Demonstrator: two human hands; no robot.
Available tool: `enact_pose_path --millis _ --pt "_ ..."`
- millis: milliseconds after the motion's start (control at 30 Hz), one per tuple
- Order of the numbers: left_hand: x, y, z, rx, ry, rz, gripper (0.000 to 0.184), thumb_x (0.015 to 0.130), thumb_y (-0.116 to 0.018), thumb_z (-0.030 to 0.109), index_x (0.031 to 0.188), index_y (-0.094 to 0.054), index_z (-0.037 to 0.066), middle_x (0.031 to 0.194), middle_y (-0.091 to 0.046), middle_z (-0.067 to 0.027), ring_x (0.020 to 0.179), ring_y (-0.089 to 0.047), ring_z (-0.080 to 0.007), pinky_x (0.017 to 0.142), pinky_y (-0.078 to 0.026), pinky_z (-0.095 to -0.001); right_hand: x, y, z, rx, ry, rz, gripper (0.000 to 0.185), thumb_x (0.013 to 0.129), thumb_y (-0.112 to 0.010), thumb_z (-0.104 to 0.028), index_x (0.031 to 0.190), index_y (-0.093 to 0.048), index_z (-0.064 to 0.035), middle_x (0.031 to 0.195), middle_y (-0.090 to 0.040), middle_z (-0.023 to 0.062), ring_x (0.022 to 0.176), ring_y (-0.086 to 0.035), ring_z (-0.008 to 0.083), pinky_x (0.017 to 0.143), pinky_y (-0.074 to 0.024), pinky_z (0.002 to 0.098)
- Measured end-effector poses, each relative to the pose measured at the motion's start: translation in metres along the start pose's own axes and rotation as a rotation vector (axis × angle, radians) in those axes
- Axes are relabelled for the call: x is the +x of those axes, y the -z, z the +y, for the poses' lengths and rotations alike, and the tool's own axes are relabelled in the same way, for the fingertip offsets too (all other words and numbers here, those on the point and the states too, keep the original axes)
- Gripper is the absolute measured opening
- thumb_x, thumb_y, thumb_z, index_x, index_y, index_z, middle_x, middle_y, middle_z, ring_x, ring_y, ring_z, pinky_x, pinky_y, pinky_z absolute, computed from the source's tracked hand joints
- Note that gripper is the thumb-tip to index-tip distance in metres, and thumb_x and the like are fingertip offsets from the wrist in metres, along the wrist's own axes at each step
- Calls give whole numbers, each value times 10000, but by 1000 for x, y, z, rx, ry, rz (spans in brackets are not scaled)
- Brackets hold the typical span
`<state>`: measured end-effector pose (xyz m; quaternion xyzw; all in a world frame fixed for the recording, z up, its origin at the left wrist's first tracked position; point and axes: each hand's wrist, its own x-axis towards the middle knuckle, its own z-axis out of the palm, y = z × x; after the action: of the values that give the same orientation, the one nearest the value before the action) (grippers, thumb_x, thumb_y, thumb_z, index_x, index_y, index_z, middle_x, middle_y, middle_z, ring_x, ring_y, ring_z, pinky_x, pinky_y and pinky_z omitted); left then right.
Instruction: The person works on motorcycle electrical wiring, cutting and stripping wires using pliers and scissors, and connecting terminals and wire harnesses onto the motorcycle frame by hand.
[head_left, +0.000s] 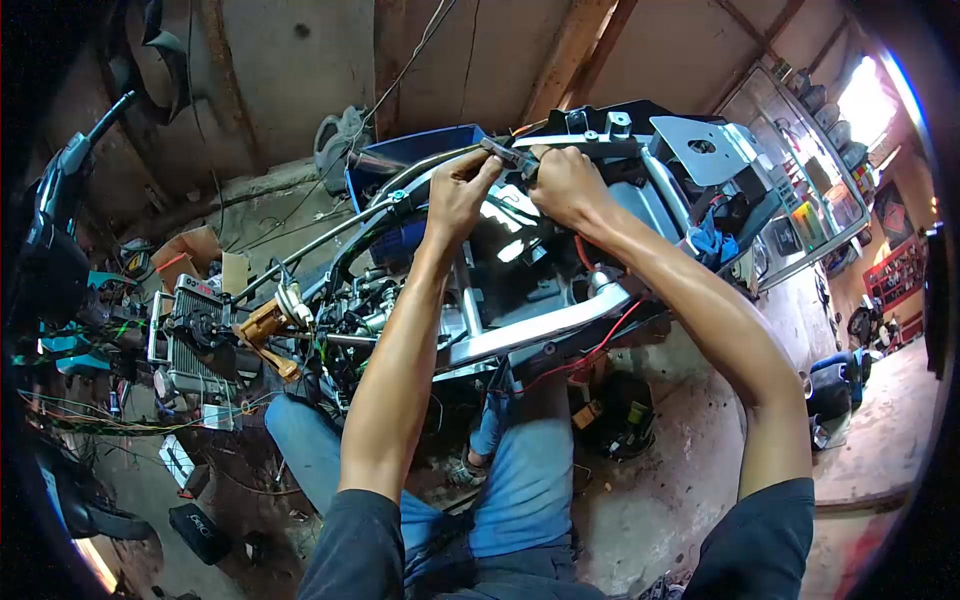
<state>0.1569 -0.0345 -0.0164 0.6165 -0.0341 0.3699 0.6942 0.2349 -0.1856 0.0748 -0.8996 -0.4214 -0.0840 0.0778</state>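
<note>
Frame before me; my left hand, right hand side by side above it. Bin behind frame. Radiator left, box behind radiator. Cabinet right. Pouch on floor, my left.

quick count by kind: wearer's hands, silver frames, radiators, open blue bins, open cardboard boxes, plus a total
Hands: 2 (left hand, right hand)
Silver frame: 1
Radiator: 1
Open blue bin: 1
Open cardboard box: 1
Total: 6
</note>
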Motion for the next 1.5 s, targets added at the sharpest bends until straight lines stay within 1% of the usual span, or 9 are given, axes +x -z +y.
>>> enact_pose_path --millis 100,167,233,467,600,833,1133,1333,1500 --pt "-1 7 8 59 100 -28 255 1012 -685 174 1115 -748 -51 950 -728 -9 876 -618 -66 786 -501 -241 3 0 5 368 81 -112 340 918 -702 -278 1038 -692 40 882 -725 258 915 -734 391 803 -549 460" --pt "0 5 -4 -38 10 -8 242 1005 -686 152 1113 -744 -56 972 -741 -26 896 -642 -84 824 -522 -255 7 17 7 649 24 -443 370 1007 -688 -334 1166 -671 -1 836 -611 16 766 -502 133 723 -448 332" --pt "1 5 -4 6 3 -9 262 1012 -680 207 1075 -759 -36 936 -721 -6 859 -607 -74 768 -476 -244 9 13 11 792 100 -454 374 1025 -678 -308 1246 -636 -9 927 -598 -21 824 -477 103 762 -425 303" --pt "-1 3 11 0 49 -23 273 998 -677 204 1043 -768 -49 878 -725 -9 815 -600 -75 747 -475 -252 20 11 33 877 29 -590 401 930 -741 -216 1255 -636 -6 1107 -682 51 1018 -601 126 931 -474 294" --pt "-1 5 8 52 15 -28 285 995 -678 221 1016 -765 -49 868 -719 -8 805 -597 -73 710 -469 -253 10 32 22 727 -65 -545 276 897 -778 -265 970 -634 -41 844 -550 0 776 -486 93 695 -432 297" --pt "1 7 8 37 8 -60 240 987 -655 157 975 -745 -66 849 -742 -52 803 -654 -98 753 -515 -273 18 30 31 676 -53 -558 243 884 -754 -228 869 -577 -62 771 -486 -15 706 -448 94 628 -393 291" --pt "5 10 -3 -19 44 -59 297 1011 -658 212 1100 -767 -50 962 -757 -48 877 -651 -104 806 -508 -261 7 26 2 576 111 -344 385 960 -684 -237 1238 -631 25 857 -600 34 801 -504 131 719 -424 305" --pt "8 16 -6 -32 77 -81 299 1024 -625 213 1114 -769 -33 994 -760 -48 925 -664 -108 897 -512 -264 -3 7 2 -11 382 171 712 848 -646 -24 1526 -432 18 1298 -570 262 1180 -576 403 1109 -466 440" --pt "5 15 0 -70 59 -102 260 994 -638 183 1008 -769 -42 871 -717 -20 807 -589 -87 744 -464 -262 0 11 6 -17 446 139 799 803 -692 33 1552 -424 -43 1321 -564 203 1212 -557 389 1106 -466 452"
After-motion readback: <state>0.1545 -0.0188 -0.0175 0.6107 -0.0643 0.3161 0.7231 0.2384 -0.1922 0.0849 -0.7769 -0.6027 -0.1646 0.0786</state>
